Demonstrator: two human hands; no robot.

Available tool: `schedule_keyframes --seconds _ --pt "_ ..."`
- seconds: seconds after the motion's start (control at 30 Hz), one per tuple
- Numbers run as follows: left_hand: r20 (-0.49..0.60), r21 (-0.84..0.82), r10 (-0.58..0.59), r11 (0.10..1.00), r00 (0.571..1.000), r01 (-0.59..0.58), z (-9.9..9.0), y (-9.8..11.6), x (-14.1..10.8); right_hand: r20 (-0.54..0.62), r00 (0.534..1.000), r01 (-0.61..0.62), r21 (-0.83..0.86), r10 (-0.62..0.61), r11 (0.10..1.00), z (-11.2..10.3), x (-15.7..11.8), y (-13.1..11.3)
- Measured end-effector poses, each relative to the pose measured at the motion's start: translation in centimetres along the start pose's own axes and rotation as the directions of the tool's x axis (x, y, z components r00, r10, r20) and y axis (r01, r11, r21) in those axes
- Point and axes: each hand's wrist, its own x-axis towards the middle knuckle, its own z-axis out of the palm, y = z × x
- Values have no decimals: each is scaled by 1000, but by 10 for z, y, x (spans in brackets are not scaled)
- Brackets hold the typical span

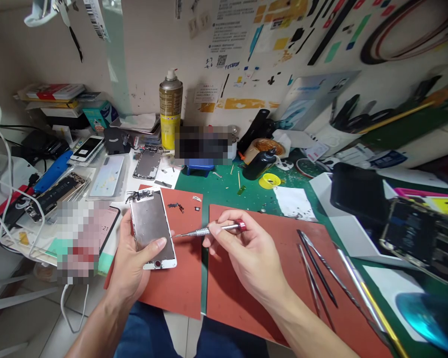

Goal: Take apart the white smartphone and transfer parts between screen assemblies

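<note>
My left hand (pixel 132 248) grips a phone screen assembly (pixel 152 219) with a white frame and a grey metal back plate, its thumb lying across the plate. A dark flex cable sticks out at the top left of the assembly. In my right hand (pixel 246 243) is a slim screwdriver (pixel 199 231) with a silver shaft and a red end cap. Its tip meets or nearly meets the right edge of the assembly; contact cannot be made out. Small dark flex parts (pixel 176 207) lie on the red-brown mat (pixel 188 278) just beyond.
Tweezers (pixel 315 266) and long thin tools lie at right on a second mat (pixel 242 278). An opened phone (pixel 420 243) rests beside a white box (pixel 339 219). A spray can (pixel 170 112) stands at the back. Phones, a grey back housing (pixel 148 163) and cables crowd the left.
</note>
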Motion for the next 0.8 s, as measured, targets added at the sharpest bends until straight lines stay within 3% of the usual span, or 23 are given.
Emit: schedule_keyframes --seconds 0.4,0.63,0.8 --pt "-2 -20 9 1000 1000 -9 -1 -1 0 3 999 48 -21 -48 999 4 -1 -3" --pt "7 -3 5 1000 1000 -5 0 -1 0 -23 999 36 -146 -40 989 3 -4 -3" --pt "11 -5 4 1000 1000 -4 -2 -3 0 -22 998 63 -95 -65 993 3 -2 -3"
